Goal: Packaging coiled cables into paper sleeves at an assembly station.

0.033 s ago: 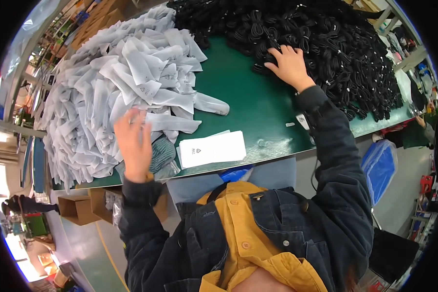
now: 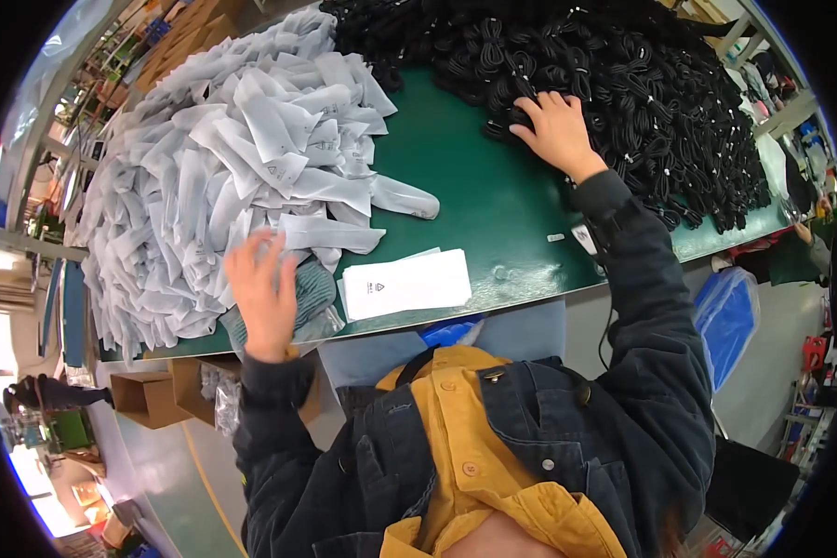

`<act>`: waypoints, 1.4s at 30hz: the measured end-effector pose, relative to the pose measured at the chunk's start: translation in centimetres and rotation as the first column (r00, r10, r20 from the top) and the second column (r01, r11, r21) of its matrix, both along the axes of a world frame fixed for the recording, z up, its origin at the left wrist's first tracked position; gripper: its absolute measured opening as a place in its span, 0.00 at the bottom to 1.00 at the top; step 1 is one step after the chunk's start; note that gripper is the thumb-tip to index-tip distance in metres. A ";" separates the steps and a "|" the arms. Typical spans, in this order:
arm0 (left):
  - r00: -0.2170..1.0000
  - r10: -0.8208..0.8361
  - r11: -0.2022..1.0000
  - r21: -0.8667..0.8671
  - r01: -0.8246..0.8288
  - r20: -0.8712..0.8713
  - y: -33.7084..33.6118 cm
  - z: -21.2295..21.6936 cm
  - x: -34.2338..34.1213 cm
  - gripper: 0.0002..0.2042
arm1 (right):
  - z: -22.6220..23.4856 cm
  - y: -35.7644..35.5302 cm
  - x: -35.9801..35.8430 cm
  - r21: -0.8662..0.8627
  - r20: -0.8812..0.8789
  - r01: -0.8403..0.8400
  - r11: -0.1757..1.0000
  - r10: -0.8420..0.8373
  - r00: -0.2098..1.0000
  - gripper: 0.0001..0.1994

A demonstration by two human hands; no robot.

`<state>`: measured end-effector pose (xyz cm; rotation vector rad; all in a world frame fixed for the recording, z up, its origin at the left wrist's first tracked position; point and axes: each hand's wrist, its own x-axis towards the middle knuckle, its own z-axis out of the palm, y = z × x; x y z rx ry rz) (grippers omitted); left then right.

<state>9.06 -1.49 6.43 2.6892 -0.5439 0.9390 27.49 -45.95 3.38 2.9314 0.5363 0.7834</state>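
My right hand [image 2: 560,136] rests on the near edge of a big heap of coiled black cables [image 2: 637,121]. Its fingers are spread over the bundles, and no bundle is lifted. My left hand [image 2: 264,293] hovers by the near side of a pile of filled frosted white bags [image 2: 172,200], fingers apart with nothing between them. Just beyond its fingertips lies one long filled bag [image 2: 333,234]. A grey-green knitted cloth [image 2: 312,296] is partly behind that hand. Between my hands, a stack of flat white bags [image 2: 407,285] lies near the table's front edge.
The heaps stand on a green table [image 2: 474,186]. A small pale tag [image 2: 555,237] lies near my right sleeve. Below the table's left end are open cardboard boxes [image 2: 149,400]. A blue-lined bin [image 2: 724,312] stands on the right, and another person's hand [image 2: 803,232] shows at the far right.
My left hand has drawn slightly back toward me and to the right, away from the white bags. My right hand has shifted a little to the right on the cables.
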 end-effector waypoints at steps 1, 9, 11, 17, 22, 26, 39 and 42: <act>0.992 0.053 0.998 -0.024 -0.056 -0.112 0.3 -1.0 -2.9 0.19 | 0.6 0.3 -1.4 -0.017 -0.064 -0.018 1.000 0.017 0.998 0.24; 0.965 0.106 0.984 -0.117 -0.138 -0.240 0.9 -6.6 -7.3 0.12 | 0.3 0.2 -6.9 0.050 -0.028 -0.218 0.975 0.219 0.975 0.20; 0.964 0.098 0.980 -0.143 -0.136 -0.246 1.0 -7.6 -7.0 0.11 | 0.3 0.0 -8.0 0.076 -0.031 -0.241 0.968 0.244 0.969 0.20; 0.987 0.065 0.977 -0.192 -0.093 -0.144 -2.5 -3.6 -6.1 0.07 | 1.6 -0.4 -13.8 0.303 0.103 -0.139 0.943 0.113 0.988 0.17; 0.899 -0.368 0.892 -0.361 0.270 -0.237 -10.4 -3.4 -3.5 0.06 | -1.3 0.2 -16.4 0.814 0.095 -0.179 0.552 0.177 0.980 0.12; 0.804 -0.499 0.842 -0.400 0.361 -0.324 -14.5 -4.9 -1.8 0.08 | -4.4 2.8 -19.3 0.922 -0.077 -0.055 0.382 0.322 0.944 0.11; 0.813 -0.382 0.871 -0.467 0.156 -0.440 -16.0 -7.3 -2.1 0.05 | -2.7 4.7 -21.0 0.774 -0.296 -0.049 0.631 0.430 0.853 0.13; 0.813 -0.388 0.854 -0.502 0.140 -0.435 -15.9 -7.1 -2.1 0.05 | -2.3 4.9 -21.4 0.796 -0.285 -0.050 0.604 0.446 0.848 0.13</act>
